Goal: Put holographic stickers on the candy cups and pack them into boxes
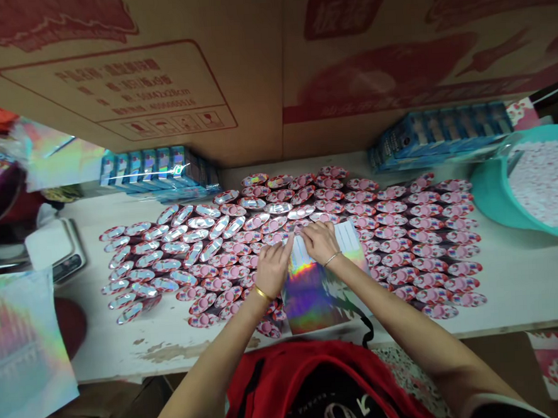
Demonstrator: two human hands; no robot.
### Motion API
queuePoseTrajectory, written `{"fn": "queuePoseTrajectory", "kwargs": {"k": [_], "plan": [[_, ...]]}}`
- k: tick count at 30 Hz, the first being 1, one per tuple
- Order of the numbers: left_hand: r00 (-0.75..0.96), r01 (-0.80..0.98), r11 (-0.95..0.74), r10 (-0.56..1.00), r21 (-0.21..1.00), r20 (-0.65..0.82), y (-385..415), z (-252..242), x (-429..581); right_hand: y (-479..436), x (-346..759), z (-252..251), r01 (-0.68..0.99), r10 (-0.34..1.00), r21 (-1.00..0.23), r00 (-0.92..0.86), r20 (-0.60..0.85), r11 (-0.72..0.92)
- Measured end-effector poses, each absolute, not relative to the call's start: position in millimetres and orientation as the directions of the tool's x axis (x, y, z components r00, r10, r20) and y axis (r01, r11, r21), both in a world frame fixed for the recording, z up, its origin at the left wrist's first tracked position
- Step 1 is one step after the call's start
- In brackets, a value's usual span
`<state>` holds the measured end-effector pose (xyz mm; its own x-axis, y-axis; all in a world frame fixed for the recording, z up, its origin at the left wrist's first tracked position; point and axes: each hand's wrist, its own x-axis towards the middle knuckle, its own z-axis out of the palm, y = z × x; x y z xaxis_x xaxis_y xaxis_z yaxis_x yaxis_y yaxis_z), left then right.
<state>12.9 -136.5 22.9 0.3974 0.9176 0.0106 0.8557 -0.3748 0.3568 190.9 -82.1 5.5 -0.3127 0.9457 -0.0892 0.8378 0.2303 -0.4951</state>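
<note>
A shiny holographic sheet (307,295) with pale strips along its far edge lies in front of me, over part of the rows of small packs. My left hand (273,266), with a gold bracelet on the wrist, is closed at the sheet's far left corner. At the far edge, my right hand (322,239) has its fingers bent and pressed together on the sheet. Both sets of fingertips are close together, and any small piece between them is too small to make out. Around them stand many oval-topped red and pink packs (393,221); those at the left have silvery tops.
A large cardboard box (251,65) walls off the back. Blue boxes stand in wrapped stacks at back left (148,169) and back right (444,132). A teal basin (491,199) of small pale pieces is at right. A small scale (65,260) sits left.
</note>
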Motion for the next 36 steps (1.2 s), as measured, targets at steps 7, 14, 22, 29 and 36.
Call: {"fn": "queuePoseTrajectory", "kwargs": {"k": [7,14,22,29,36], "plan": [[-0.201,0.43,0.057,0.979,0.901,0.034,-137,59,15,-92,194,-4,0.758,0.96,-0.622,-0.279,-0.036,0.197],[-0.497,-0.06,0.18,0.848,0.982,-0.186,-100,63,13,-94,166,24,0.399,0.993,-0.917,-0.108,-0.04,0.006],[-0.501,0.003,0.246,0.839,0.969,-0.212,-99,28,5,-67,151,15,0.481,0.989,-0.872,-0.061,-0.132,-0.086],[-0.517,0.418,0.286,0.855,0.862,-0.033,-86,-2,5,-33,155,6,0.795,0.942,-0.548,-0.334,-0.033,0.262],[-0.504,0.589,0.377,0.863,0.715,-0.04,-84,-14,7,-23,151,-7,0.81,0.875,-0.421,-0.479,-0.075,0.408]]}}
